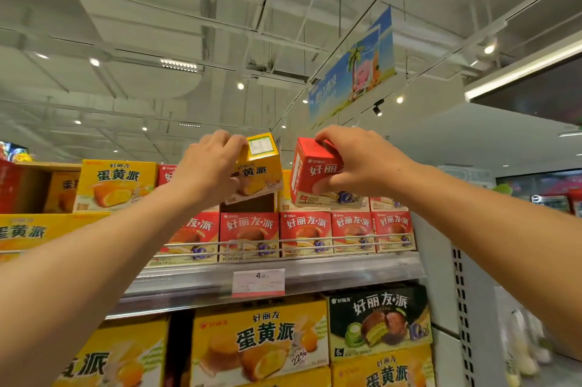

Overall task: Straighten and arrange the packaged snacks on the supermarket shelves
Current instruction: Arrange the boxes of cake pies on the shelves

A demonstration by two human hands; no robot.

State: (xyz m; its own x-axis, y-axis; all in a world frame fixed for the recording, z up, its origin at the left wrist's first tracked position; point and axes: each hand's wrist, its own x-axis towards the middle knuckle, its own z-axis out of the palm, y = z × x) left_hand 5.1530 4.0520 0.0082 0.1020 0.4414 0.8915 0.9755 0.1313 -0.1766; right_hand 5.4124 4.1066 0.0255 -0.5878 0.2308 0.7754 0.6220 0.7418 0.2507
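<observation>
Yellow box (pixel 258 166), tilted in the left hand (pixel 208 166), hangs over a gap on the top shelf (pixel 283 270); right hand (pixel 362 163) grips a red box (pixel 311 172) just right.

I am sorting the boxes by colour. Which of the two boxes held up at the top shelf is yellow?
The yellow box gripped by the left hand, tilted with a white label on top. The right hand grips a red box.
</observation>
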